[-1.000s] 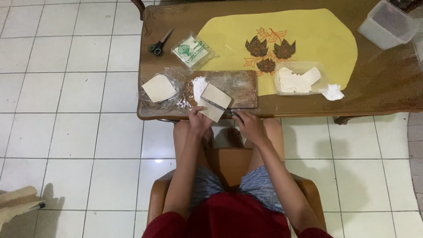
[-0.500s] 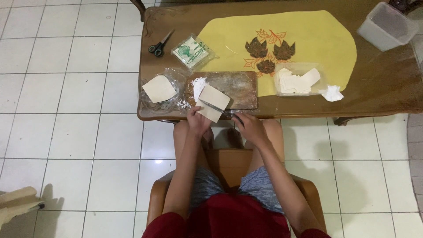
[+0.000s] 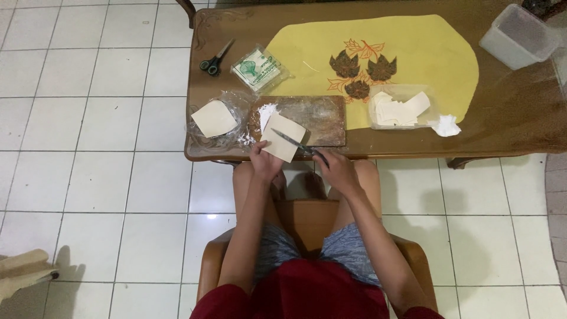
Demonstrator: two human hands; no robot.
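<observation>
Yellow mat [image 3: 425,53] has brown leaves with orange outlines, the dough sheet [image 3: 282,137] is pale cream, cutting board [image 3: 322,115] brown and floury, scissors [image 3: 214,60] green-handled, dark brown counter [image 3: 520,112], white floor tiles [image 3: 100,147].

At the wooden table [image 3: 514,127] edge, the left hand [image 3: 264,163] steadies a pale dough square [image 3: 282,137] on the floured cutting board [image 3: 319,118] while the right hand [image 3: 338,171] lays a knife [image 3: 293,142] across it.
</observation>
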